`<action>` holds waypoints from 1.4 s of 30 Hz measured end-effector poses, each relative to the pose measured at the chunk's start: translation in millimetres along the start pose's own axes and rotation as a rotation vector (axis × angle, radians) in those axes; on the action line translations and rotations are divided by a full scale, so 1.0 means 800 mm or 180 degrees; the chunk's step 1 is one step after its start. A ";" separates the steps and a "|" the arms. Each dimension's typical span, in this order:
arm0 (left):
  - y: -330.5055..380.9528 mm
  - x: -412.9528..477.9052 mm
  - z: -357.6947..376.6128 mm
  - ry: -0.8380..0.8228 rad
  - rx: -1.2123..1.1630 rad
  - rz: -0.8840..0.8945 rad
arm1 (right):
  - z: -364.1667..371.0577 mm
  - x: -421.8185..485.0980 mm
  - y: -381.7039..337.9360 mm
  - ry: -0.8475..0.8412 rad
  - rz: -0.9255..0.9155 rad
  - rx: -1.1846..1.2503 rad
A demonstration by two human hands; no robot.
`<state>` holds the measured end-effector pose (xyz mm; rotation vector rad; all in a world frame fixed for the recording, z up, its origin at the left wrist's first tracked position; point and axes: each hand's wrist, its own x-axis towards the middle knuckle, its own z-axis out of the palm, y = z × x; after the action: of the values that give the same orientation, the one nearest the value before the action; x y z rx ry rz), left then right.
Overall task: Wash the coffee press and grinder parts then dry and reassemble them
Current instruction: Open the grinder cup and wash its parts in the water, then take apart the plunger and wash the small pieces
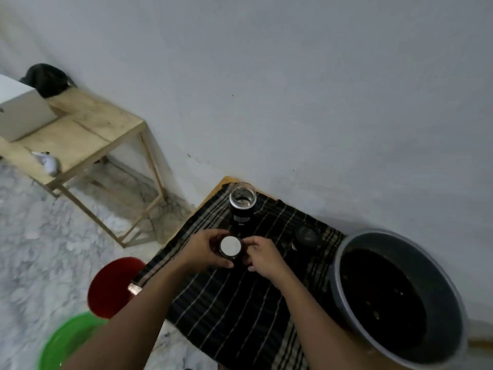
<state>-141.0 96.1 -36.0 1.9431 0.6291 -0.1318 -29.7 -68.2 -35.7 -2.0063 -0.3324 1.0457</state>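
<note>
Both of my hands hold a small black round part with a white circular top point(230, 246) above a dark striped cloth point(240, 303). My left hand point(206, 249) wraps its left side, and my right hand point(262, 256) pinches its right side. Behind it, near the wall, the black grinder body point(242, 206) stands upright on the cloth, its shiny metal cup open upward. A dark round lid-like piece point(307, 235) lies on the cloth to the right.
A large grey basin point(344, 252) with a dark inside sits at the right. A red basin point(112, 284) and a green basin point(64, 343) stand on the marble floor at lower left. A wooden table point(88, 134) with a white box stands at the far left.
</note>
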 end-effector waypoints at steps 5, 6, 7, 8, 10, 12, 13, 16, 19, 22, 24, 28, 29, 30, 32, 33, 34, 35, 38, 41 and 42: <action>-0.041 0.004 -0.003 0.0478 0.0339 -0.0121 | 0.054 0.030 0.001 -0.0308 0.0154 0.0333; -0.043 0.006 -0.005 0.0516 0.0350 -0.0169 | 0.061 0.034 -0.001 -0.0315 0.0183 0.0381; -0.044 0.009 -0.007 0.0558 0.0359 -0.0195 | 0.067 0.038 -0.004 -0.0329 0.0226 0.0426; -0.046 0.013 -0.008 0.0584 0.0387 -0.0228 | 0.070 0.041 -0.006 -0.0343 0.0284 0.0483; -0.051 0.020 -0.010 0.0604 0.0463 -0.0295 | 0.075 0.046 -0.011 -0.0355 0.0364 0.0589; -0.058 0.028 -0.012 0.0599 0.0414 -0.0348 | 0.078 0.053 -0.011 -0.0344 0.0417 0.0642; -0.063 0.031 -0.012 0.0570 0.0340 -0.0362 | 0.080 0.057 -0.009 -0.0344 0.0434 0.0636; -0.070 0.036 -0.012 0.0465 0.0259 -0.0399 | 0.082 0.062 -0.004 -0.0360 0.0508 0.0659; -0.074 0.041 -0.014 0.0357 0.0246 -0.0354 | 0.077 0.063 0.001 -0.0261 0.0553 0.0789; -0.060 0.048 -0.022 0.0664 0.0340 -0.0280 | 0.060 0.069 0.004 0.0352 0.0488 0.0939; -0.041 0.061 -0.027 0.0998 0.0538 -0.0190 | 0.043 0.075 0.000 0.0832 0.0344 0.0790; 0.013 0.096 -0.018 0.0870 0.0785 0.0076 | 0.013 0.083 -0.021 0.0967 -0.0003 0.0560; 0.023 0.104 -0.013 0.0767 0.0789 0.0105 | 0.008 0.084 -0.024 0.0894 -0.0052 0.0523; 0.028 0.114 -0.005 0.0687 0.0781 0.0102 | 0.004 0.084 -0.025 0.0822 -0.0069 0.0499; 0.035 0.129 0.007 0.0704 0.0614 0.0040 | -0.001 0.081 -0.021 0.0668 -0.0138 0.0448; 0.038 0.135 0.014 0.0797 0.0470 0.0027 | -0.005 0.080 -0.017 0.0589 -0.0192 0.0479; 0.041 0.137 0.015 0.0929 0.0313 0.0021 | -0.005 0.078 -0.014 0.0510 -0.0271 0.0508; 0.046 0.136 0.014 0.1033 0.0153 0.0037 | -0.007 0.076 -0.010 0.0463 -0.0363 0.0536; 0.063 0.136 0.003 0.1081 -0.0483 0.0169 | -0.017 0.071 -0.003 0.0420 -0.0524 0.0394; 0.090 0.130 -0.012 0.0596 -0.1672 0.0156 | -0.029 0.064 -0.007 0.0273 -0.0447 0.0532; 0.101 0.125 -0.015 0.0454 -0.1858 0.0148 | -0.033 0.061 -0.011 0.0190 -0.0456 0.0630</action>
<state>-18.1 117.5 -0.9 1.4060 0.6304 0.2035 22.0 -50.0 -47.6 -1.8051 -0.3230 0.8917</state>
